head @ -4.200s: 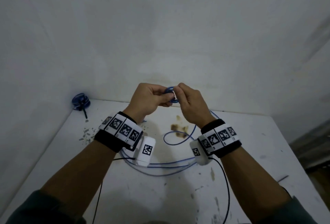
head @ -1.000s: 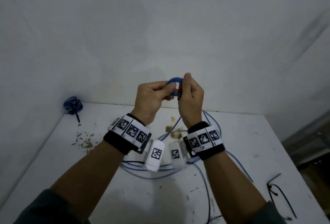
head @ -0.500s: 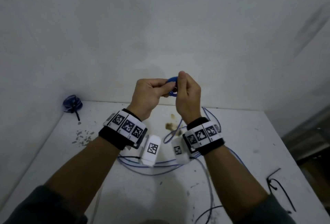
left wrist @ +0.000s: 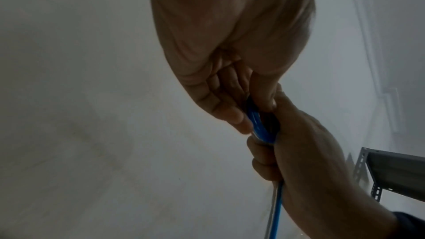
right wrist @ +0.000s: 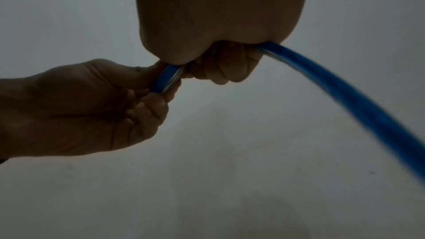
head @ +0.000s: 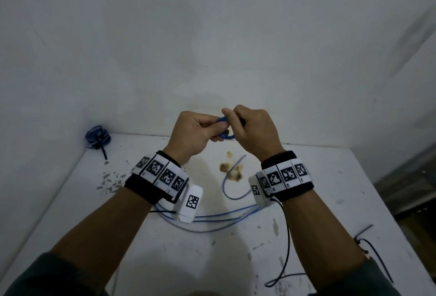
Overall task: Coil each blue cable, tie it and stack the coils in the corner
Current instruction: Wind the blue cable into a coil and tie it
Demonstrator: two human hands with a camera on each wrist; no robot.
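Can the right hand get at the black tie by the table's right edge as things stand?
Probably not yet: the right hand grips the blue cable with the left hand. The path to the black tie looks clear, but that grip must be released first.

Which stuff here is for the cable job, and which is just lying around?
For the job:
- blue cable, held by left hand and right hand
- tied coil in the corner

Just lying about:
- black cord
- brown stain
- paint flakes
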